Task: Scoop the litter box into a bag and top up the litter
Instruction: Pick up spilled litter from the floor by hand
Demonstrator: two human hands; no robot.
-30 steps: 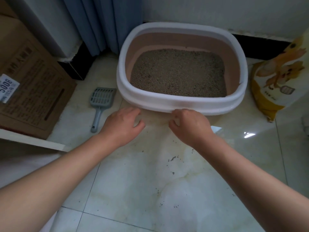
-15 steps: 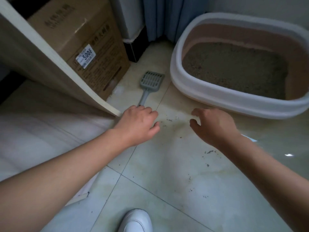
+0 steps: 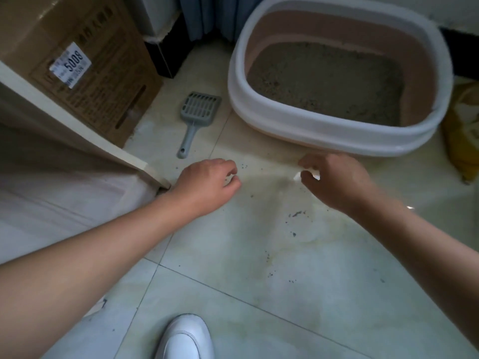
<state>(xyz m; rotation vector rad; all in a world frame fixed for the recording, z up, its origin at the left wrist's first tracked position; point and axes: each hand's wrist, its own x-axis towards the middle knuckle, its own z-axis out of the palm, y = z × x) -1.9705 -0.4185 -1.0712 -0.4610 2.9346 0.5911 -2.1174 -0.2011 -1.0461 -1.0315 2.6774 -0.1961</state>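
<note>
The floor (image 3: 259,294) is pale glossy tile with thin grout lines, a yellowish stain and dark litter grains scattered in front of the litter box (image 3: 334,130). That box, white-rimmed with pinkish walls and grey litter (image 3: 326,81) inside, sits against the wall near a blue curtain (image 3: 207,16). A grey scoop (image 3: 198,117) lies flat on the tiles just left of it, beside a cardboard box (image 3: 85,60); a yellow bag (image 3: 464,136) rests at the right edge. A white shoe (image 3: 185,338) shows below.

Half a second ago the view sat slightly lower and nearer; the left hand (image 3: 204,185) has drawn back from the scoop handle. Both hands hover above the floor, each grip loosely curled and holding nothing; the right hand (image 3: 337,182) is just short of the litter box rim.
</note>
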